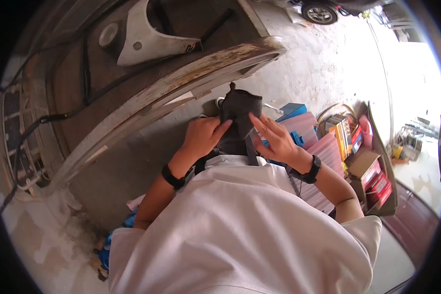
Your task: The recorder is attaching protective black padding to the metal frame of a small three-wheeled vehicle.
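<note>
Head view, looking down past the wearer's shirt (pixel 245 225). Black pouch (pixel 241 105) sat between the two hands, held up in front of the body, its flat top beyond the fingertips. Left hand (pixel 201 137): curled at the pouch's near left side, thumb laid along it, seemingly pinching the edge; the fingers behind were hidden. Right hand (pixel 278 139): fingers half spread, one tip touching the pouch's right side; whether it also pinched the fabric, I could not tell. A dark strap (pixel 251 152) hung between the hands, toward the shirt.

Step in hand, by my reading: handling and settling the pouch, left hand steadying, right hand feeling along the side. The next move seemed to call for a firm left hold, so that the right fingers could work at the fabric without the pouch twisting.

Around: a worn bench (pixel 181 93) ahead and to the left of the left hand, with a white panel (pixel 137 34) on it. Beyond the right hand, pink sheeting (pixel 323 154) and, farther right, a crate of boxes (pixel 345 132).
</note>
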Action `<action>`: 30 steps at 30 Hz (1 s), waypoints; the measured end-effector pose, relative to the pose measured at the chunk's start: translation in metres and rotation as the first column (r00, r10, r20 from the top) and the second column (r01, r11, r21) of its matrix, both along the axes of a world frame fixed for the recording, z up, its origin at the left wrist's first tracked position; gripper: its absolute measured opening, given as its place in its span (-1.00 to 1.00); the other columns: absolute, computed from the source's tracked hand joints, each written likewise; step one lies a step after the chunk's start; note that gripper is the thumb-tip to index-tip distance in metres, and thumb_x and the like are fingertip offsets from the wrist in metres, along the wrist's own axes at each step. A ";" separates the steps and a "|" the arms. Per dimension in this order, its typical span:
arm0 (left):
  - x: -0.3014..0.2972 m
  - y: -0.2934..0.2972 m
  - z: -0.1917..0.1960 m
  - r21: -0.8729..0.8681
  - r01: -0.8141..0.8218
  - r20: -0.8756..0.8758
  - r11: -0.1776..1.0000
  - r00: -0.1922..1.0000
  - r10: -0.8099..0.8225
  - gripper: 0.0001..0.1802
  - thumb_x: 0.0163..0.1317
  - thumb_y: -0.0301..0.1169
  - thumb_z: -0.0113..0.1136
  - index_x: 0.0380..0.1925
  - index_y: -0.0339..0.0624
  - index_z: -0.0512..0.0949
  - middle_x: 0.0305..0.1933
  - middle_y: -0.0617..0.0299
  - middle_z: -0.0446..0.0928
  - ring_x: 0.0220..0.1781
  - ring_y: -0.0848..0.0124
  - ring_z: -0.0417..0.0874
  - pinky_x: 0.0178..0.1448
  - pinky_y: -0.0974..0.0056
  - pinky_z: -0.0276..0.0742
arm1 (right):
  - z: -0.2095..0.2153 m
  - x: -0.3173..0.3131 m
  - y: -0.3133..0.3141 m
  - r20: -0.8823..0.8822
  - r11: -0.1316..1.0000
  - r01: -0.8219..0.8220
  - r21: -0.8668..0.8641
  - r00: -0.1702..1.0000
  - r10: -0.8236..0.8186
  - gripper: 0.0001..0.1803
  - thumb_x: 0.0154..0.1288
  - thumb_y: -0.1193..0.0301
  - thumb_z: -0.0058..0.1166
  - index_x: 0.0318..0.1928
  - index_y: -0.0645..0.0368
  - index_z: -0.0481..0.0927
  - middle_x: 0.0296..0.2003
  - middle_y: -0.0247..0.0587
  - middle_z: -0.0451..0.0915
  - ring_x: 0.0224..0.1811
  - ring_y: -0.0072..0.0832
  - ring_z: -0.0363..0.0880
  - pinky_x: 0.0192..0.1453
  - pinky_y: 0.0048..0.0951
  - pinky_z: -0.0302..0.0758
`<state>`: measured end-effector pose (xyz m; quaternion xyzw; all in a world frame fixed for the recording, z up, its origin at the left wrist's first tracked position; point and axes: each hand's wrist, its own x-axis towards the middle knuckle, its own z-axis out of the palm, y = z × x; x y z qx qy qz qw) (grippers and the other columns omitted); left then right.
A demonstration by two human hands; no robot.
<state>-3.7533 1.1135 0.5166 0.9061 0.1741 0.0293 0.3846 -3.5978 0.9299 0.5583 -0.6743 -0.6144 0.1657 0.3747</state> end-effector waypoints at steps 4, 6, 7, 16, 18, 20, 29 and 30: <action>0.006 0.009 0.023 0.129 -0.109 0.144 0.986 0.986 0.090 -0.75 0.28 -0.24 0.10 -0.16 -0.11 0.59 -0.58 0.08 0.55 -0.50 0.03 0.58 -0.43 0.11 0.44 | -0.008 0.000 -0.016 0.083 0.985 0.173 -0.020 0.982 -0.171 -0.24 0.03 0.58 0.08 0.32 0.29 0.21 0.24 0.15 0.30 0.03 -0.10 0.52 0.01 -0.25 0.53; 0.006 0.012 0.014 0.116 -0.189 0.109 0.975 0.978 0.177 -0.75 0.28 -0.26 0.08 -0.16 -0.13 0.58 -0.59 0.08 0.55 -0.51 0.03 0.58 -0.43 0.12 0.44 | -0.012 -0.007 -0.013 0.128 0.984 0.178 -0.028 0.977 -0.173 -0.26 0.04 0.55 0.07 0.31 0.29 0.21 0.25 0.15 0.28 0.13 -0.10 0.46 0.07 -0.25 0.51; 0.005 0.012 0.005 0.095 -0.301 0.066 0.949 0.953 0.295 -0.75 0.29 -0.27 0.07 -0.15 -0.16 0.57 -0.60 0.08 0.55 -0.51 0.04 0.59 -0.43 0.13 0.44 | -0.013 -0.012 -0.009 0.171 0.987 0.150 -0.051 0.975 -0.140 -0.27 0.05 0.53 0.06 0.31 0.28 0.22 0.26 0.14 0.26 0.22 -0.10 0.40 0.13 -0.24 0.49; 0.057 0.043 -0.032 -0.178 -0.516 0.247 0.838 0.801 0.545 -0.70 0.34 -0.29 0.07 -0.24 -0.38 0.53 -0.36 -0.07 0.61 -0.36 0.10 0.63 -0.27 0.11 0.44 | -0.060 0.017 0.101 0.214 0.930 0.364 0.047 0.906 -0.365 -0.21 0.14 0.29 0.07 0.32 0.41 0.11 0.30 0.33 0.11 0.39 0.13 0.05 0.47 -0.06 -0.01; 0.058 0.047 -0.056 -0.056 -0.522 0.285 0.851 0.809 0.514 -0.71 0.35 -0.31 0.04 -0.22 -0.39 0.52 -0.29 -0.12 0.60 -0.26 0.07 0.63 -0.18 0.07 0.42 | -0.078 0.023 0.122 0.245 0.923 0.380 0.064 0.890 -0.384 -0.19 0.16 0.22 0.06 0.32 0.42 0.10 0.29 0.34 0.11 0.38 0.17 0.03 0.48 -0.01 -0.08; 0.062 0.054 -0.062 -0.107 -0.497 0.147 0.861 0.848 0.508 -0.64 0.35 -0.34 0.01 -0.03 -0.46 0.42 0.04 -0.25 0.49 0.10 -0.03 0.51 0.13 -0.04 0.32 | -0.091 0.028 0.138 0.321 0.922 0.375 -0.100 0.889 -0.327 -0.18 0.17 0.14 0.05 0.30 0.43 0.13 0.25 0.32 0.15 0.34 0.20 0.06 0.46 0.11 -0.11; 0.064 0.052 -0.063 0.467 -0.273 0.063 0.841 0.959 0.276 -0.66 0.09 -0.44 0.17 -0.12 -0.33 0.45 -0.15 -0.12 0.55 -0.11 -0.07 0.55 -0.06 -0.03 0.48 | -0.100 0.021 0.158 0.434 0.980 0.166 -0.105 0.895 -0.106 -0.48 0.25 0.23 -0.06 0.13 0.32 0.39 0.20 0.24 0.27 0.29 0.06 0.22 0.43 -0.05 0.03; 0.065 0.054 -0.069 0.459 -0.266 0.075 0.848 0.962 0.261 -0.74 0.07 -0.44 0.18 -0.22 -0.30 0.48 -0.23 -0.08 0.56 -0.17 -0.03 0.57 -0.11 -0.01 0.49 | -0.106 0.021 0.163 0.454 0.938 0.131 -0.322 0.891 0.032 -0.46 0.27 0.29 -0.10 0.21 0.32 0.35 0.32 0.28 0.14 0.35 0.04 0.15 0.45 -0.13 0.00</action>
